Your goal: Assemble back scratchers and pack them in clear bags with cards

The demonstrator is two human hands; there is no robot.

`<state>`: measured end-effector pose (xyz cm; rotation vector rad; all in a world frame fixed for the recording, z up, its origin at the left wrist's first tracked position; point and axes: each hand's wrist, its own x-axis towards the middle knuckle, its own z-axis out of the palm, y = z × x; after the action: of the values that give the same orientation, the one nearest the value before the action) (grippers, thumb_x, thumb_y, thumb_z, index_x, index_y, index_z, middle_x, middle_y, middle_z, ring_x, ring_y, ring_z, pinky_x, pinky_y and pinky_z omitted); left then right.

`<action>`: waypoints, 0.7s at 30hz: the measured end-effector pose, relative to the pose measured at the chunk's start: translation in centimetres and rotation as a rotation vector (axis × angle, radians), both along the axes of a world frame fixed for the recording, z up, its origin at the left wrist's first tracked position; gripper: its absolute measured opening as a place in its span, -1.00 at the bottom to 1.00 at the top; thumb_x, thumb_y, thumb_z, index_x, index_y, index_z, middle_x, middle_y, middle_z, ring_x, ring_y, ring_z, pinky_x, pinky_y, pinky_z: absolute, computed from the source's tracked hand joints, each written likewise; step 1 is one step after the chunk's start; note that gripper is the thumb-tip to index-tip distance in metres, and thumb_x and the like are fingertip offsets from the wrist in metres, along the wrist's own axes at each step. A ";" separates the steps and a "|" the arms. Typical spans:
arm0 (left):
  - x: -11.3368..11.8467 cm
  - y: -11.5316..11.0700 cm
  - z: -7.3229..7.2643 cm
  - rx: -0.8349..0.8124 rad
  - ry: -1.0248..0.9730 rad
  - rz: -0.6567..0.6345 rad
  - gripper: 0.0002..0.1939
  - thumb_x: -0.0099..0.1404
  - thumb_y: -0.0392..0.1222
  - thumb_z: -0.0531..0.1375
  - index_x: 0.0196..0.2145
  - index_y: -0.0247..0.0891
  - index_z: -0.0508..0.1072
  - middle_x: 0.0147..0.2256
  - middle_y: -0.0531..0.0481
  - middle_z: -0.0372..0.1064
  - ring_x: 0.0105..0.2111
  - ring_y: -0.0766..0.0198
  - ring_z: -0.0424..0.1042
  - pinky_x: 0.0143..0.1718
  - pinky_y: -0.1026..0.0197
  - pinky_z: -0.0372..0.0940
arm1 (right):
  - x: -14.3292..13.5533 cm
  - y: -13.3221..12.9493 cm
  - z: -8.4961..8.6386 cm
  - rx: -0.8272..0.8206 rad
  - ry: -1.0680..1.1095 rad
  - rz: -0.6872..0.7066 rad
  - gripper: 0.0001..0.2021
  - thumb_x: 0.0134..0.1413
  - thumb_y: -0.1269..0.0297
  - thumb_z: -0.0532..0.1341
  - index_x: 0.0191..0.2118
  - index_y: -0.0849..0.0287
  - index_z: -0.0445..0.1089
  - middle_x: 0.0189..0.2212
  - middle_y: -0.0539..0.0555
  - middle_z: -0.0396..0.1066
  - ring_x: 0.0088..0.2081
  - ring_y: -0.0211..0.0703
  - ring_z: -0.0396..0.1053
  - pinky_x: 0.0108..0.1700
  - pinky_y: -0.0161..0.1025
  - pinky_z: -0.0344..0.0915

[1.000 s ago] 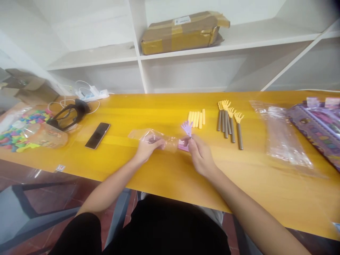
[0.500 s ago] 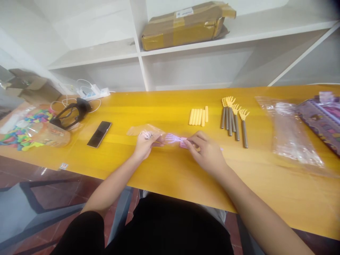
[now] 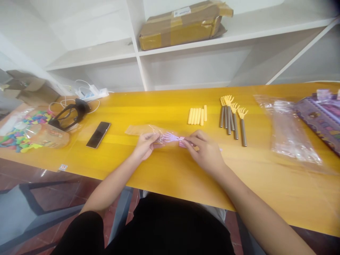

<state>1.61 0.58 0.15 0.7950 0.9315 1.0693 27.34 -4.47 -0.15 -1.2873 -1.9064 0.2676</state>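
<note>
My left hand (image 3: 145,145) pinches a clear plastic bag (image 3: 138,130), which stretches out to the left over the table. Between my hands lies a purple hand-shaped scratcher (image 3: 171,137), its fingers pointing left at the bag's opening. My right hand (image 3: 204,148) is closed on the scratcher near a pink piece (image 3: 182,142); a purple end shows past my right hand. Beyond my hands are several yellow sticks (image 3: 195,116) in a row. To their right lie several yellow-headed scratchers (image 3: 228,115) with grey metal handles.
On the table (image 3: 170,170), a phone (image 3: 98,135), black strap-like object (image 3: 69,115) and orange container (image 3: 54,136) with colourful pieces are left. Clear bags (image 3: 293,134) and a purple patterned case (image 3: 318,124) lie right. A cardboard box (image 3: 183,26) sits on the shelf.
The scratcher's purple fingers are now closer to my left hand, at the edge of the clear bag. Both hands keep their grips, and the view has shifted slightly.
</note>
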 end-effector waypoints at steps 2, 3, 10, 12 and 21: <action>0.0 0.1 0.0 -0.026 -0.024 0.029 -0.52 -0.06 0.05 0.67 -0.37 -0.35 0.67 -0.34 -0.08 0.65 -0.33 0.21 0.63 -0.31 0.19 0.62 | 0.0 0.0 0.0 0.014 -0.001 -0.010 -0.69 0.51 0.06 0.22 -0.05 0.14 0.66 -0.22 0.14 0.49 -0.26 -0.15 0.49 -0.23 -0.20 0.41; 0.0 0.1 0.0 -0.032 -0.034 0.037 -0.53 -0.06 0.04 0.67 -0.38 -0.35 0.67 -0.36 -0.08 0.64 -0.34 0.21 0.64 -0.31 0.19 0.62 | 0.0 0.0 0.0 0.019 -0.001 -0.015 -0.69 0.51 0.06 0.23 -0.06 0.13 0.66 -0.23 0.14 0.49 -0.27 -0.15 0.48 -0.25 -0.20 0.41; 0.1 -0.2 0.0 -0.031 -0.047 -0.004 -0.53 -0.04 0.05 0.66 -0.36 -0.37 0.68 -0.35 -0.13 0.66 -0.33 0.15 0.66 -0.29 0.14 0.62 | 0.1 0.1 -0.1 0.020 0.034 0.031 -0.74 0.49 0.10 0.26 -0.04 0.10 0.67 -0.23 0.13 0.48 -0.24 -0.13 0.49 -0.19 -0.17 0.44; 0.1 -0.2 0.0 -0.032 -0.029 -0.031 -0.50 -0.04 0.07 0.66 -0.32 -0.38 0.71 -0.31 -0.17 0.68 -0.29 0.12 0.67 -0.26 0.13 0.62 | 0.1 0.1 -0.2 0.023 0.046 0.046 -0.75 0.48 0.11 0.27 -0.03 0.10 0.67 -0.23 0.12 0.48 -0.24 -0.12 0.49 -0.17 -0.16 0.45; 0.5 -0.7 0.2 0.041 0.025 -0.088 -0.50 0.00 0.07 0.65 -0.29 -0.41 0.71 -0.25 -0.22 0.69 -0.28 0.11 0.68 -0.23 0.12 0.62 | 0.1 0.3 -0.2 -0.039 0.141 0.082 -0.77 0.44 0.11 0.31 -0.11 0.09 0.70 -0.32 0.08 0.43 -0.31 -0.15 0.45 -0.21 -0.18 0.44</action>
<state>2.12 -0.12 0.37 0.8775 0.8903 1.0061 27.41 -4.13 -0.40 -1.1853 -1.8434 0.4291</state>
